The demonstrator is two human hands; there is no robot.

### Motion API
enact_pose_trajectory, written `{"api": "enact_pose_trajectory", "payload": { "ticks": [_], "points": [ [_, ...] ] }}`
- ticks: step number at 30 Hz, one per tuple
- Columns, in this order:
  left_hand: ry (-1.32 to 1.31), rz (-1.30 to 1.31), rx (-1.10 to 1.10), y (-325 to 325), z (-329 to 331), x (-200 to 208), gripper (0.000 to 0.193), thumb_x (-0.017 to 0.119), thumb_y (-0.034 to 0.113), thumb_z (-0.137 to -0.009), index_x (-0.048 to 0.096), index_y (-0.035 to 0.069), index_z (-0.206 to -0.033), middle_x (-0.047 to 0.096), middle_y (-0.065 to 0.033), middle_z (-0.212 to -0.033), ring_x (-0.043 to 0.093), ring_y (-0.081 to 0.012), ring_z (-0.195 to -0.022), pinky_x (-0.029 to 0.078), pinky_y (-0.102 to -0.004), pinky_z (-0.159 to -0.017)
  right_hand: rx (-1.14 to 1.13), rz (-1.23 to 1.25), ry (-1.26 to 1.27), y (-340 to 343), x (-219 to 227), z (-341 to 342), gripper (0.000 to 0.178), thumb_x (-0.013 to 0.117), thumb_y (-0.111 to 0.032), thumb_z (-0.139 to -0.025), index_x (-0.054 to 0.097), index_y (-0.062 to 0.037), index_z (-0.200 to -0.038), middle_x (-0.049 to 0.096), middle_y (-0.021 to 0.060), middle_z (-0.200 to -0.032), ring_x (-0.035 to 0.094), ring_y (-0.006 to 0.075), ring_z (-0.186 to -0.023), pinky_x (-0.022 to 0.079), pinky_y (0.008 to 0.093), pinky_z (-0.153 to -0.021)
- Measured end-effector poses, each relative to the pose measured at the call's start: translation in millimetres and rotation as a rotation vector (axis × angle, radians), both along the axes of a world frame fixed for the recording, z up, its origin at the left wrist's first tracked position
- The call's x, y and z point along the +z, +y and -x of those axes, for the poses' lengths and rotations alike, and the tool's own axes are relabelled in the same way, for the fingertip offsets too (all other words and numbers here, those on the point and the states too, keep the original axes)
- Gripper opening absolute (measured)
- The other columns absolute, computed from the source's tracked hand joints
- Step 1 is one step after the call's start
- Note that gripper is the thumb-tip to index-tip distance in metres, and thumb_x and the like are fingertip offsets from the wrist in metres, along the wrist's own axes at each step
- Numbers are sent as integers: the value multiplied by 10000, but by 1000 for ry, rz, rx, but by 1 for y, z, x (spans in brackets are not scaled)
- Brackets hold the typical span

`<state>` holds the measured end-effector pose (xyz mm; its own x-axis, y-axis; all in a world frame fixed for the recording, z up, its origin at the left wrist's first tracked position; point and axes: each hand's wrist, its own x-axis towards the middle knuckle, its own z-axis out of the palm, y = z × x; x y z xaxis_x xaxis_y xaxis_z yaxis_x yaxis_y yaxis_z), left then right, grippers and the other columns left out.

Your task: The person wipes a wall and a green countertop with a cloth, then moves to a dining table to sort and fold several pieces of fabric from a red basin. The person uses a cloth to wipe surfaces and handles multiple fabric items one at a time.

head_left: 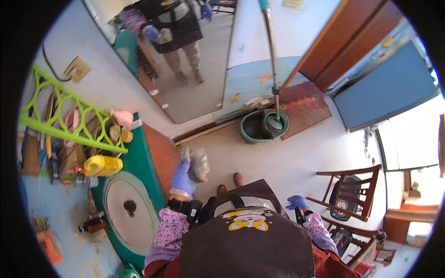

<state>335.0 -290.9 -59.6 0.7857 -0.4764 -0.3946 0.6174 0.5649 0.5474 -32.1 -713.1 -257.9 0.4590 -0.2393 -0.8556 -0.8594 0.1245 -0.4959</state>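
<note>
- Clearly, the left hand (183, 178), in a blue glove, is closed around a crumpled grey cloth (198, 164), a bunched, wrinkled wad with lighter and darker folds.
- Bunched as it is, the cloth runs roughly up from the palm and away from the body, its loose end above the fingers; its shape is blurred.
- It sits in the left hand's grip, well apart from the right hand (296, 202).
- That right hand, also gloved in blue, hangs by the dark apron (250, 241) with fingers loosely curled, holding nothing.
- Just left of the left hand stands a green machine with a round white lid (127, 208); ahead of it, a mop bucket (259, 127).
</note>
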Motion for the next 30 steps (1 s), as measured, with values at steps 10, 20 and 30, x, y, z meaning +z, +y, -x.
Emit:
{"api": "enact_pose_trajectory", "payload": {
  "ticks": [10,20,30],
  "points": [
    [30,135,30,-12,5,34,510,562,253,-983,409,56,-1428,546,-155,-1360,565,-340,-1215,457,-536,-1048,311,425,-374,12,72,-138,382,686,-307,-911,623,-10,-1144,665,113,-1029,691,223,-878,566,317,-746],
    [-42,-143,-112,-16,33,23,432,566,204,-994,481,39,-1384,598,-73,-1278,587,-167,-1153,473,-328,-998,366,-567,-647,170,198,-315,523,631,-269,-963,473,4,-1380,599,101,-1243,617,180,-1073,495,326,-957],
    [163,-160,390,53,97,-10,335,563,218,-987,567,60,-1282,638,-62,-1146,610,-160,-1048,495,-313,-906,611,-739,-355,251,189,-343,462,570,-225,-995,469,-9,-1391,574,98,-1296,595,192,-1127,468,323,-1000]
  ]
}}
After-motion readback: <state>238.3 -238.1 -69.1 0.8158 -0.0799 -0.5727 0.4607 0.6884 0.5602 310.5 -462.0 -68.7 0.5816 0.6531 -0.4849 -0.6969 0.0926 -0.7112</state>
